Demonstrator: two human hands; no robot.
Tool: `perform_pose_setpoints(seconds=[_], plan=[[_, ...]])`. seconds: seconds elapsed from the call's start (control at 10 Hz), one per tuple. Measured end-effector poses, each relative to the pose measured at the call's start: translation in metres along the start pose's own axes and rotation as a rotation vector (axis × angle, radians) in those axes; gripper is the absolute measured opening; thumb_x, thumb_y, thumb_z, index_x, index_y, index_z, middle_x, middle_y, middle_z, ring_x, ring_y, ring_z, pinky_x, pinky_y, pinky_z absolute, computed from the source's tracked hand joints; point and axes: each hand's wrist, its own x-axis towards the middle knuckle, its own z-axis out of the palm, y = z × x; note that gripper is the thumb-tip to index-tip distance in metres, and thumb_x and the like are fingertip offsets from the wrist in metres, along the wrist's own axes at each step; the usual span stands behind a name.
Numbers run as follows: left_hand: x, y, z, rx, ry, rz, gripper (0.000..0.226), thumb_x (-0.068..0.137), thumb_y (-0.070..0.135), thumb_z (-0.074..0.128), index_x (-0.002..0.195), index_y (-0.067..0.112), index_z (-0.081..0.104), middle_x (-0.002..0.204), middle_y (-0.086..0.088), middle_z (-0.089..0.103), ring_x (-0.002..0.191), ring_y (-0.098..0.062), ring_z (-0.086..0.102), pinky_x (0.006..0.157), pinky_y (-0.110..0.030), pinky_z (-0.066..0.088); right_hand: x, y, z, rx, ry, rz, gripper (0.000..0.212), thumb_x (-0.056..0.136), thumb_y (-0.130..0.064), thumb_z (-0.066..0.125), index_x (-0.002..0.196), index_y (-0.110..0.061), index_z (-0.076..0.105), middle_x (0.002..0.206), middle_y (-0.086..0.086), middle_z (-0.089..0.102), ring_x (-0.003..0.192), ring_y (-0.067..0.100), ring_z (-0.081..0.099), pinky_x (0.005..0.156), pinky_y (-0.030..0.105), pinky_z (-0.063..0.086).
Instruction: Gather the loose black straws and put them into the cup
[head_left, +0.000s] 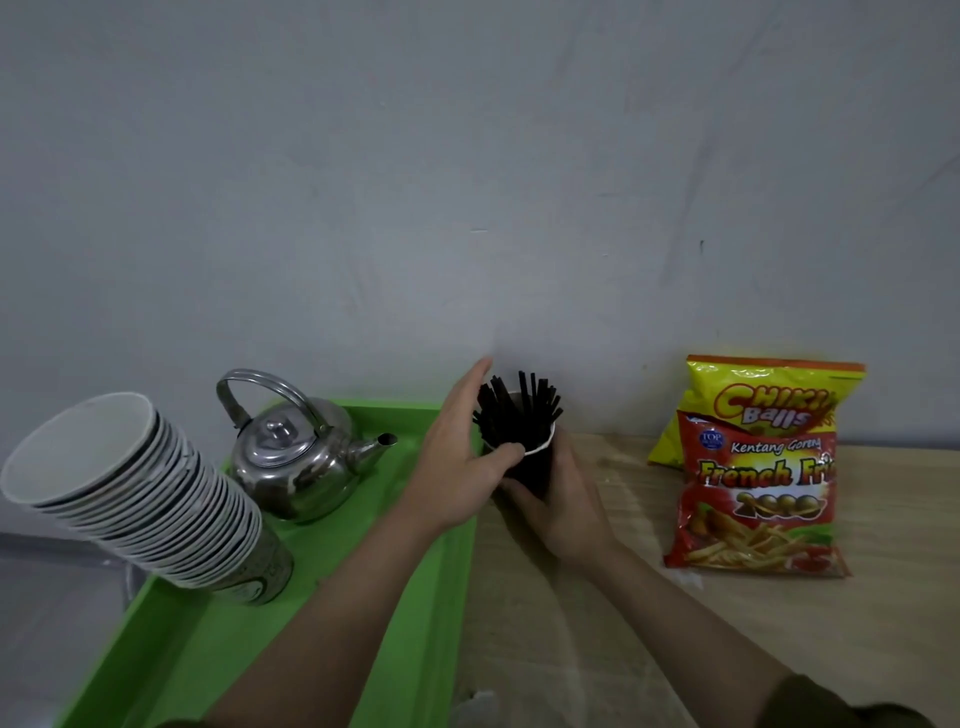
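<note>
A dark cup (535, 470) with a white rim stands upright on the wooden table near the wall. A bundle of black straws (514, 410) sticks up out of it, fanned out. My right hand (558, 506) wraps around the lower part of the cup from the right and front. My left hand (462, 457) is at the cup's left side, fingers stretched up past the straws and thumb lying against the rim. No loose straws show on the table.
A green tray (218, 644) on the left carries a steel kettle (296, 457) and a tilted stack of paper cups (135, 493). Two snack bags (758, 467) lean against the wall on the right. The wooden table (779, 623) extends toward me.
</note>
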Motion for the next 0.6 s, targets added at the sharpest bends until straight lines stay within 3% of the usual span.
perform_pose_setpoints(seconds=[0.1,0.3,0.4,0.6], plan=[[0.000,-0.001,-0.001,-0.003,0.019,-0.007,0.079,0.075,0.003,0.065,0.139,0.024,0.024,0.150,0.003,0.029,0.136,-0.008,0.025,0.115,-0.038,0.024,0.006,0.002,0.001,-0.024,0.021,-0.002,0.071,0.076,-0.017,0.073,0.134,-0.012,0.033,0.127,0.012,0.057,0.115,0.028,0.055,0.092,0.046,0.049],[-0.004,-0.005,-0.005,-0.015,0.036,-0.029,0.079,0.076,0.004,0.064,0.139,0.027,0.023,0.149,0.005,0.029,0.135,-0.005,0.025,0.115,-0.040,0.025,0.010,0.004,0.003,-0.064,0.059,0.030,0.074,0.073,-0.021,0.076,0.133,-0.011,0.033,0.126,0.015,0.057,0.113,0.031,0.055,0.089,0.039,0.049],[-0.007,-0.006,-0.008,-0.008,0.038,-0.034,0.079,0.076,0.005,0.064,0.139,0.028,0.022,0.149,0.005,0.029,0.135,-0.005,0.025,0.114,-0.041,0.026,0.009,0.006,0.003,-0.047,0.051,0.068,0.077,0.069,-0.019,0.080,0.131,-0.010,0.035,0.125,0.014,0.057,0.113,0.028,0.054,0.084,0.024,0.043],[-0.028,-0.005,-0.007,-0.029,0.062,-0.077,0.076,0.078,0.002,0.061,0.139,0.023,0.021,0.149,0.002,0.029,0.135,-0.008,0.025,0.114,-0.044,0.026,-0.017,0.008,-0.004,-0.043,0.026,0.172,0.072,0.075,-0.009,0.073,0.133,-0.005,0.031,0.135,0.016,0.046,0.123,0.030,0.046,0.097,0.029,0.038]])
